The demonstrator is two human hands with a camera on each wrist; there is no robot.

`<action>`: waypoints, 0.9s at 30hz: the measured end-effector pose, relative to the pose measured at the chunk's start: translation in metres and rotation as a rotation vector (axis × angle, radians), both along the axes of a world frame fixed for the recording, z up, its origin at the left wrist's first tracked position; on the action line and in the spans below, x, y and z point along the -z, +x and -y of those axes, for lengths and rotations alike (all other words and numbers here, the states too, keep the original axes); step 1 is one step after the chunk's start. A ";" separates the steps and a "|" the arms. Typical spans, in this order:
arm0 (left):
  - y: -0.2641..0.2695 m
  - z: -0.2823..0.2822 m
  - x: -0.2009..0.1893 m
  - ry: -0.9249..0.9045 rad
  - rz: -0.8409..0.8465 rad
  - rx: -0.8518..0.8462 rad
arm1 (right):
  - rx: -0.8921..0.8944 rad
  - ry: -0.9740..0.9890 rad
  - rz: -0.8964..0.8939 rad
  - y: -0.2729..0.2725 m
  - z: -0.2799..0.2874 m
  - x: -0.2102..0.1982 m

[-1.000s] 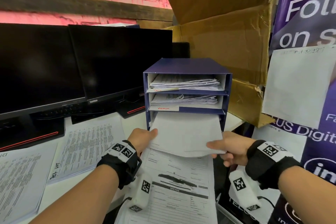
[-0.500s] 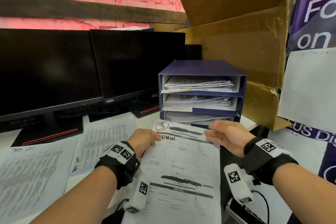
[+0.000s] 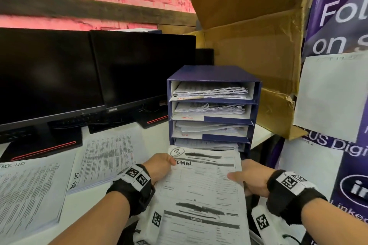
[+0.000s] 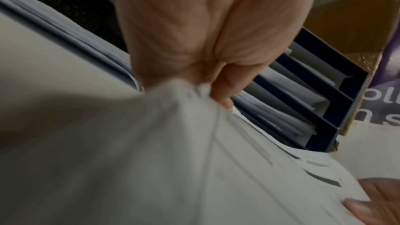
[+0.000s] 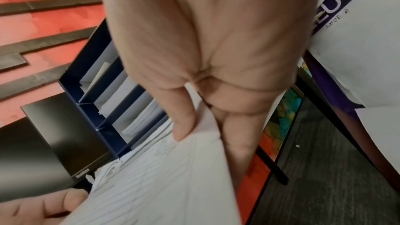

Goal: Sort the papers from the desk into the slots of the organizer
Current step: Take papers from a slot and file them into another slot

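left hand (image 3: 159, 167) pinches form (image 3: 201, 191) at left edge | right hand (image 3: 252, 181) pinches right edge, thumb on top | form just before organizer (image 3: 213, 105)

- Form (image 3: 201, 189): thin matt paper, printed.
- Organizer (image 3: 214, 73): smooth blue board, slight sheen.
- Monitors (image 3: 49, 77): glossy black screens.
- Box (image 3: 256, 45): rough brown cardboard, torn.

An office: two dark monitors (image 3: 95, 73) stand on a white desk (image 3: 83, 201) with printed lists (image 3: 107, 157) spread near them, a blue organizer (image 3: 213, 105) stuffed with papers, and a purple banner (image 3: 338, 26) at right.
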State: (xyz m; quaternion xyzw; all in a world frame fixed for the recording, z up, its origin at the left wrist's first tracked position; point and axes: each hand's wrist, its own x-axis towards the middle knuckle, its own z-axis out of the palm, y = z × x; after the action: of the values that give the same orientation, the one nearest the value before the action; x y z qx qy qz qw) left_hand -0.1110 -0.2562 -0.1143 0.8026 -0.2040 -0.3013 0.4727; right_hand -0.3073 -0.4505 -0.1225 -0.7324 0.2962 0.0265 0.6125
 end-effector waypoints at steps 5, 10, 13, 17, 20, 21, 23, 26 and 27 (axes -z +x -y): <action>-0.013 0.002 0.003 0.044 0.021 0.071 | 0.156 -0.055 -0.089 0.002 0.019 0.011; -0.014 -0.001 -0.003 0.062 -0.065 0.086 | 0.302 -0.106 -0.119 0.003 0.030 0.020; -0.016 -0.003 -0.004 0.065 -0.154 0.087 | 0.373 -0.161 -0.096 0.006 0.031 0.023; -0.018 -0.003 -0.007 0.074 -0.155 0.092 | 0.463 -0.187 -0.056 0.010 0.035 0.022; -0.015 0.001 -0.005 0.123 -0.128 0.108 | 0.500 -0.190 -0.037 0.013 0.037 0.015; -0.015 0.002 -0.004 0.147 -0.112 0.112 | 0.501 -0.191 -0.033 0.014 0.038 0.013; -0.013 0.004 -0.002 0.182 -0.065 0.093 | 0.487 -0.209 -0.044 0.015 0.038 0.012; -0.011 0.007 -0.002 0.224 -0.021 0.107 | 0.433 -0.233 -0.109 0.013 0.040 0.012; -0.011 0.008 -0.002 0.246 -0.012 0.136 | 0.416 -0.233 -0.121 0.012 0.041 0.012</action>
State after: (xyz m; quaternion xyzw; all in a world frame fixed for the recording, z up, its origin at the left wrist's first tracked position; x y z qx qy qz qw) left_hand -0.1222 -0.2637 -0.1120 0.8370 -0.2166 -0.3600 0.3507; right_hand -0.2950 -0.4910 -0.1344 -0.7185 0.4779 -0.0907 0.4971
